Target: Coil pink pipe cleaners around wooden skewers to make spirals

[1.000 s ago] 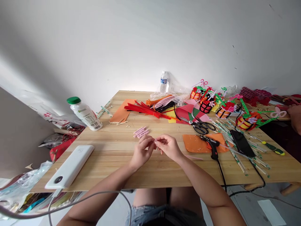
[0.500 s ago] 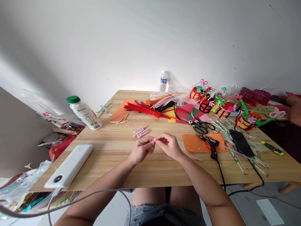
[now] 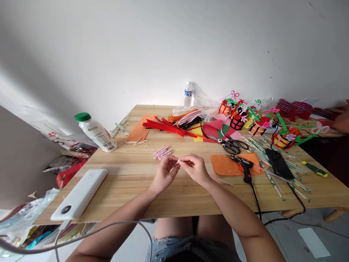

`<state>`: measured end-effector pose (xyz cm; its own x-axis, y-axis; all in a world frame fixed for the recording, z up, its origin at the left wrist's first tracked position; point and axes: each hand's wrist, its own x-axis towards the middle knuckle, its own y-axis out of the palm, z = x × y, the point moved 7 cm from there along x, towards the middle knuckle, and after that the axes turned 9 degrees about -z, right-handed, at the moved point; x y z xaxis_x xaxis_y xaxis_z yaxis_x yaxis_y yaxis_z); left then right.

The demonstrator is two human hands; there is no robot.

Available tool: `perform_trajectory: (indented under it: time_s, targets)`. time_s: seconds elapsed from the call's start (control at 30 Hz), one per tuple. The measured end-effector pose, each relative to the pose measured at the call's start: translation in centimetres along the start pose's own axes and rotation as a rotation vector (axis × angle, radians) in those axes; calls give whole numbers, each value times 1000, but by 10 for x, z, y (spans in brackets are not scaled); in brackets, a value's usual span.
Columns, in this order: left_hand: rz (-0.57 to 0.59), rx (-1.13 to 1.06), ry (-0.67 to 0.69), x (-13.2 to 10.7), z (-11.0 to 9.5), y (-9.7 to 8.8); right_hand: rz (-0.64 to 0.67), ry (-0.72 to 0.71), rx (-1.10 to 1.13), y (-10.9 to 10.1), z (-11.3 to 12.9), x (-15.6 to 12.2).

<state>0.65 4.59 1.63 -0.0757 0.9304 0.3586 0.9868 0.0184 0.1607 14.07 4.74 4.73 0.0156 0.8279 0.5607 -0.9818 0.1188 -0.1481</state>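
My left hand [image 3: 165, 174] and my right hand [image 3: 195, 168] meet over the table, fingertips pinched together. Between them is a small pink piece of pipe cleaner [image 3: 179, 162], mostly covered by the fingers. Just beyond my left hand lie several pink coiled pipe cleaners [image 3: 163, 152], side by side. A straight pink pipe cleaner [image 3: 224, 181] rests on the wood to the right of my right wrist.
Red pipe cleaners [image 3: 166, 126] lie behind, near scissors [image 3: 231, 146]. A black glue gun [image 3: 246, 170] sits on orange felt [image 3: 218, 165]. At right are a phone [image 3: 279, 164], a screwdriver [image 3: 315, 169] and small decorated baskets [image 3: 283, 140]. A power bank [image 3: 80, 194] and bottle [image 3: 96, 133] stand left.
My left hand's fingers have shifted and straightened somewhat around the small pink piece. My right hand keeps its pinch in nearly the same place. The view has moved slightly.
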Motion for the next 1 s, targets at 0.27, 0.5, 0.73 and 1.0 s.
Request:
perform_trajectory:
  time_s: [0.27,0.5,0.73,1.0]
  targets:
    - [-49,400,332,-6,-23,-3,-5,209,119,6,-15,-6]
    - [-29,381,334,-9,-23,-1,13,306,162,10,-20,-10]
    - [-27,199,116,-6,-15,-4,102,360,219,14,-20,-11]
    - [97,-39,-212,-6,-4,8,129,368,229,15,-21,-11]
